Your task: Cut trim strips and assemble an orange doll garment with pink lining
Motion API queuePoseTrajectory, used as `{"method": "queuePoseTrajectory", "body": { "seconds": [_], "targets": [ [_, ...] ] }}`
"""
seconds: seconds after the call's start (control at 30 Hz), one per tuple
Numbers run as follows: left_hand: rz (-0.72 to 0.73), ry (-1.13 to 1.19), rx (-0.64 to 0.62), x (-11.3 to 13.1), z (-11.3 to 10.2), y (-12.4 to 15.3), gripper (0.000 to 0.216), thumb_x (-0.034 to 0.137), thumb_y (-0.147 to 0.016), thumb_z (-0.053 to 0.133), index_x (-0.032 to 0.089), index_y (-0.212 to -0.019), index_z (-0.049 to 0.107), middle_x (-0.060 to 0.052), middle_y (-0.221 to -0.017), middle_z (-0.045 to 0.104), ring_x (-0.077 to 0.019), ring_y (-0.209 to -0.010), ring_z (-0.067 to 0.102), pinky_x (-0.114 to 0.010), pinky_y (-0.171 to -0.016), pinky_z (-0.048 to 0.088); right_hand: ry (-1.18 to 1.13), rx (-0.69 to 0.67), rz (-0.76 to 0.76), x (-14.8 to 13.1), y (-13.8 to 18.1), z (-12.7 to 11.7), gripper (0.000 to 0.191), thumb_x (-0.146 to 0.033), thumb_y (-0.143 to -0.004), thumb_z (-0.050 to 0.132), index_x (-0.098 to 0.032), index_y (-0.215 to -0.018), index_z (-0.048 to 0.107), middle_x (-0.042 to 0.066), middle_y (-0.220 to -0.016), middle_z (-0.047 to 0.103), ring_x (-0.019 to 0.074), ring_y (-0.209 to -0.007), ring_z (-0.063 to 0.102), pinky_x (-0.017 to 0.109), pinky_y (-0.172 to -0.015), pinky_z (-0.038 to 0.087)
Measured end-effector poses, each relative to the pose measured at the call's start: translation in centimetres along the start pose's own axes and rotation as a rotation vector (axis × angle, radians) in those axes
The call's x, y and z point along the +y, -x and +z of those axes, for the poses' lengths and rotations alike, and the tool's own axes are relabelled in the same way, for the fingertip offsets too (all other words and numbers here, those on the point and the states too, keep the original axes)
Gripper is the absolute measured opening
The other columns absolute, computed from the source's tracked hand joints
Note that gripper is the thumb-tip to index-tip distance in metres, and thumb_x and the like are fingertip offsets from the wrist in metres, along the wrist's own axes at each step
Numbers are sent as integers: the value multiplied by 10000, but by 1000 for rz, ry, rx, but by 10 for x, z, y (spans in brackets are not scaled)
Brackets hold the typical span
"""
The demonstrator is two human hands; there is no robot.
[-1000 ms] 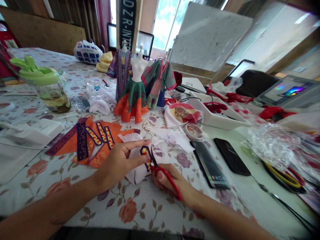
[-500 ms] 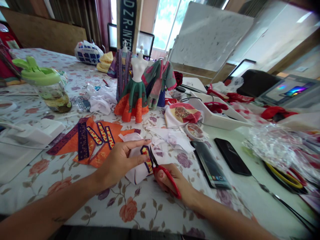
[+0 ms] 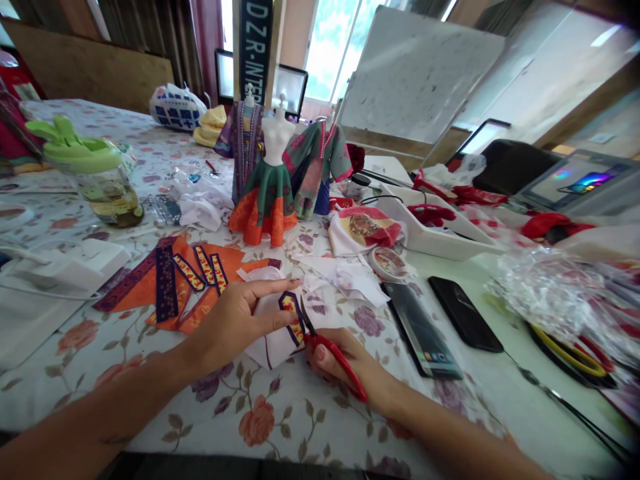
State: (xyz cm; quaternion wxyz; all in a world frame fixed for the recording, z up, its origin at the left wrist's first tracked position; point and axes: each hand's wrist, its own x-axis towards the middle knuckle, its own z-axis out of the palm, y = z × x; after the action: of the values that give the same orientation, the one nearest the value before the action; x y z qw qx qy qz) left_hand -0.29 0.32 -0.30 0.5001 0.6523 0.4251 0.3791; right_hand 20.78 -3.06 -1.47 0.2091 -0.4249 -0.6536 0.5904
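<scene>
My left hand (image 3: 227, 323) grips a piece of white fabric (image 3: 267, 350), with the thumb on top and the index finger stretched along its far side. On that fabric lies a yellow-and-red patterned strip (image 3: 291, 317) with a dark purple border. A pair of scissors (image 3: 353, 379) with red handles is in my right hand (image 3: 363, 363); its dark blades lie along the right edge of the strip. To the left are orange fabric pieces (image 3: 133, 283), with a dark purple band (image 3: 167, 293) and several smaller patterned strips (image 3: 189, 272) on them.
Small dress forms in clothes, one with a green-and-orange skirt (image 3: 270, 200), stand beyond my hands. Two phones (image 3: 425, 333), a tape roll (image 3: 387, 262) and a white tray (image 3: 450, 247) are to the right. A green-lidded jar (image 3: 103, 177) and a power strip (image 3: 95, 267) sit left.
My right hand and the scissors have shifted very slightly to the right and down. The white fabric with the strip has moved a little left; my left hand stays almost in place.
</scene>
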Motion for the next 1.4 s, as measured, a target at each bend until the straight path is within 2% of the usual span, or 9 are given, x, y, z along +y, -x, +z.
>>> {"method": "queuePoseTrajectory", "body": {
  "seconds": [0.37,1.13,1.4],
  "targets": [
    [36,-89,76,6,7,4,427,365,-765,701,244,-1171,649,-3,-1261,622,-205,-1218,544,-286,-1050,424,-13,62,2,5,-1,4,612,-762,-782,432,-180,-593,413,-60,-513,314,69,-464,287,231,-434,212],
    [35,-106,89,7,8,4,406,344,-768,699,241,-1159,657,-6,-1248,630,-214,-1188,571,-289,-1029,445,-61,127,62,2,-1,8,680,-844,-673,458,-193,-499,365,-72,-423,284,48,-397,219,227,-392,134],
    [37,-90,86,6,7,4,416,354,-763,704,235,-1158,656,-9,-1248,631,-209,-1182,576,-285,-1026,448,-19,79,-13,5,-1,4,627,-775,-760,451,-178,-571,413,-62,-499,310,61,-448,270,237,-428,171]
  ]
}}
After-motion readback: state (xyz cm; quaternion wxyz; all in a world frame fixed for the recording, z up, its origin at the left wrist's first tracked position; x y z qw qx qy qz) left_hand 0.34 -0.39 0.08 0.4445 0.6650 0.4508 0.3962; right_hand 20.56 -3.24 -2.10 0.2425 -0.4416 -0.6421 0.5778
